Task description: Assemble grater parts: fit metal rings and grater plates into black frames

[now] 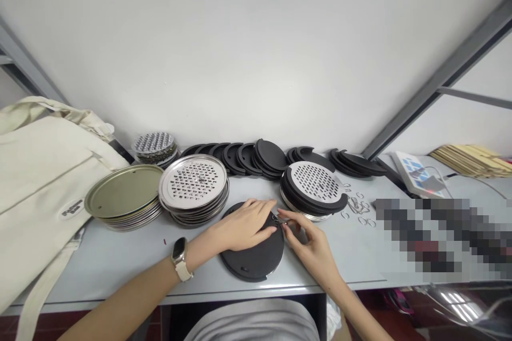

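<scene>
Near the table's front edge lies a black round disc (256, 262) with a small slot near its rim. My left hand (248, 225) lies across its top, fingers and thumb closed in at its upper right edge. There my right hand (312, 249) pinches a small metal ring (281, 220) between thumb and fingers, at the disc's rim. Fingertips partly cover the ring, so whether it passes through the disc is hidden. Just beyond my right hand stands a stack of black discs (291, 194) topped by a silver perforated grater plate (317, 180).
Loose metal rings (362, 205) lie to the right. Leftward are stacked silver grater plates (194, 181), olive round plates (126, 192) and a cream bag (52, 170). Black discs (271, 155) line the wall. A white-blue box (418, 173) and yellowish flat pieces (472, 159) sit far right.
</scene>
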`<act>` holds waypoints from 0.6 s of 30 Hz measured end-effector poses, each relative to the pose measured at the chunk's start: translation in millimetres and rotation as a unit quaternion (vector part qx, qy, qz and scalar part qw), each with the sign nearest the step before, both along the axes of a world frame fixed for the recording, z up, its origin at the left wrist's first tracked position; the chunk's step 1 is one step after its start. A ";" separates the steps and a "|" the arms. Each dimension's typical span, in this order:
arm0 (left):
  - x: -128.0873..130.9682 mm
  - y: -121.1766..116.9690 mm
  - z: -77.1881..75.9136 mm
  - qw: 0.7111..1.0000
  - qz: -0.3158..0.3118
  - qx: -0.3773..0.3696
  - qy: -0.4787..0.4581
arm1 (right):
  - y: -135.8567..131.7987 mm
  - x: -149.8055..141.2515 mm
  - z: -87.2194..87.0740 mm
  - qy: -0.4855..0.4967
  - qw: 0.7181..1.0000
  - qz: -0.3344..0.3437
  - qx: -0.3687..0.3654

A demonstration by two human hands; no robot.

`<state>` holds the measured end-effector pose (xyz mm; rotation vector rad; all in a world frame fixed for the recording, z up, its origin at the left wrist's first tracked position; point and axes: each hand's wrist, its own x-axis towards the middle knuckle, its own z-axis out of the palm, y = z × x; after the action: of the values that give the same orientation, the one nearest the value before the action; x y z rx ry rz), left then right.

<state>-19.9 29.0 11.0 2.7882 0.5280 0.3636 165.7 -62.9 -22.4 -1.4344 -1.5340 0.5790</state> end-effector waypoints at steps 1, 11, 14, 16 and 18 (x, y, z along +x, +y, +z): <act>-0.1 -0.4 1.2 1.000 0.002 -0.002 -0.011 | -0.4 0.2 -0.2 0.003 1.000 -0.007 -0.002; 1.3 -0.6 3.1 0.994 0.012 -0.041 -0.099 | -3.8 -0.2 -0.8 0.094 0.995 -0.006 0.023; 1.6 -0.7 5.3 0.991 0.019 -0.073 -0.110 | -2.7 -0.8 0.7 0.114 0.993 0.006 0.021; 1.9 -1.2 7.8 0.988 0.026 -0.090 -0.119 | -1.8 -1.1 1.8 0.125 0.992 0.007 0.022; 2.3 -2.1 10.3 0.985 0.029 -0.113 -0.130 | -1.1 -1.3 2.6 0.138 0.990 0.014 0.020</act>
<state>-17.6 26.9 21.3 2.4632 0.5504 0.6282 164.5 -64.0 -19.8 -1.2467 -1.3396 0.7263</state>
